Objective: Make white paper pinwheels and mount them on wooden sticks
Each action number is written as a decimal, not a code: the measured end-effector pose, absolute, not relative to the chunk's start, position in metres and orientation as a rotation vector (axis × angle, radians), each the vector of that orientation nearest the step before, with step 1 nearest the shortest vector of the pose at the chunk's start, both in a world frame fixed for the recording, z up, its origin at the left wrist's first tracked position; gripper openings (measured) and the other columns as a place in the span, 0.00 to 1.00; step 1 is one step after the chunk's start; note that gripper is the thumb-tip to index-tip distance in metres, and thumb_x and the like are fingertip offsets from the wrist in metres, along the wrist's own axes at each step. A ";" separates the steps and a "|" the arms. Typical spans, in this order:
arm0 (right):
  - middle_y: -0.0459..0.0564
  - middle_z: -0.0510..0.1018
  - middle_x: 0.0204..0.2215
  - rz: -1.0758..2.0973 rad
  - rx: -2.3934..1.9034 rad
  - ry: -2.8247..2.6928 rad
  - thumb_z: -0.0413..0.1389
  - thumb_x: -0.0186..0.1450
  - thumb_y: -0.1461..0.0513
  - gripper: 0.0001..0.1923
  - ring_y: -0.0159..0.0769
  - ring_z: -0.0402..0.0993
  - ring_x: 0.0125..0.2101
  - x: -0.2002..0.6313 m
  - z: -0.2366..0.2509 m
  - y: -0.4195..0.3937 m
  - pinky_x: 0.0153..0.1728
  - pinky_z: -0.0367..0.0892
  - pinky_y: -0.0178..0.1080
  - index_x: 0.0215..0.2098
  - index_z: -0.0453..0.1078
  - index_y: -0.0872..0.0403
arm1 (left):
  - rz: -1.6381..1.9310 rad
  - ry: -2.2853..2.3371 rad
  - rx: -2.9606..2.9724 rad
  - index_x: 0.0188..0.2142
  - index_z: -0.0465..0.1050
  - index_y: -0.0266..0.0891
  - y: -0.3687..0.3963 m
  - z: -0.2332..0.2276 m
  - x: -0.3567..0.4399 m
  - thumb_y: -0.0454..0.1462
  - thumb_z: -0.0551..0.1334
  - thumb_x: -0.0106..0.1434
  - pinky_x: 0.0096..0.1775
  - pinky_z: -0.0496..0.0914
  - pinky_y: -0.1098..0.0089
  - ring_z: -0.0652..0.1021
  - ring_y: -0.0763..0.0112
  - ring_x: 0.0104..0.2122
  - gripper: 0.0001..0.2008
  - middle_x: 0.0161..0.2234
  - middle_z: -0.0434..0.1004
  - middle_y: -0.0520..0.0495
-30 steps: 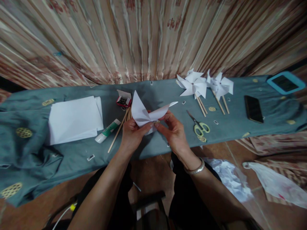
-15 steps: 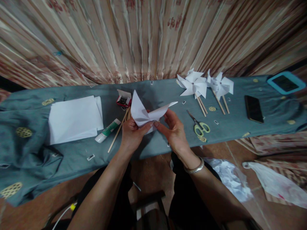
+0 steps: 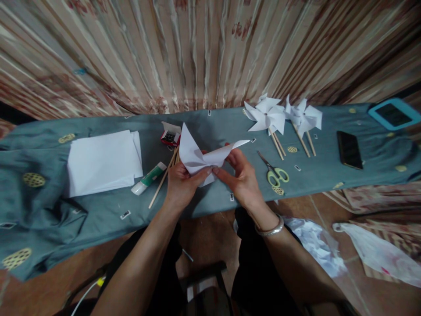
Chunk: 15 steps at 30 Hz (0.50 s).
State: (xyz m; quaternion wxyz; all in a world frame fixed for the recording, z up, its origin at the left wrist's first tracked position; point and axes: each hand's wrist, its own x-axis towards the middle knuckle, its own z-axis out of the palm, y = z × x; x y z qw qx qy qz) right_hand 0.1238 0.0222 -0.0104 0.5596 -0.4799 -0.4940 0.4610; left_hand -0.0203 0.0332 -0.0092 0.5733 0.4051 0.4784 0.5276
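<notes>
A partly folded white paper pinwheel (image 3: 205,161) is held over the table between both hands, its two long points spread up to the left and right. My left hand (image 3: 182,181) is closed on its lower left, thumb pressing near the centre. My right hand (image 3: 241,177) pinches the right side, with its thumb close to the other thumb and fingers behind the paper. Wooden sticks (image 3: 163,180) lie just left of my left hand, beside a green and white glue tube (image 3: 149,177). An opened small red box (image 3: 170,136) with dark contents stands behind them.
A stack of white paper (image 3: 101,162) lies at the left. Finished pinwheels on sticks (image 3: 266,115) rest at the back right, with scissors (image 3: 277,174) in front. Farther right are a black phone (image 3: 349,149) and a blue-framed tablet (image 3: 394,114). Plastic bags (image 3: 317,248) sit on the floor.
My right hand has shifted slightly right, and the paper's right point reaches a little farther out. My left hand keeps its hold. The whole view has moved very slightly.
</notes>
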 end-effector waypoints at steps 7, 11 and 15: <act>0.49 0.79 0.42 1.149 -1.200 -1.103 0.67 0.55 0.56 0.34 0.40 0.76 0.43 0.124 -0.002 0.019 0.45 0.74 0.43 0.57 0.63 0.49 | 1.216 1.122 0.942 0.42 0.80 0.37 0.032 -0.008 -0.021 0.40 0.75 0.45 0.39 0.75 0.66 0.81 0.65 0.33 0.23 0.34 0.84 0.47; 0.47 0.81 0.40 1.196 -1.229 -1.081 0.67 0.54 0.56 0.34 0.39 0.78 0.39 0.125 -0.001 0.019 0.38 0.76 0.40 0.57 0.64 0.48 | 1.232 1.114 0.938 0.40 0.80 0.37 0.031 -0.007 -0.021 0.39 0.75 0.45 0.38 0.74 0.67 0.81 0.65 0.33 0.21 0.34 0.84 0.48; 0.47 0.82 0.39 1.222 -1.245 -1.125 0.67 0.53 0.55 0.23 0.37 0.77 0.36 0.128 -0.001 0.019 0.36 0.74 0.39 0.47 0.73 0.49 | 1.225 1.103 0.946 0.38 0.80 0.37 0.031 -0.006 -0.020 0.39 0.74 0.45 0.40 0.75 0.65 0.82 0.64 0.34 0.18 0.34 0.84 0.47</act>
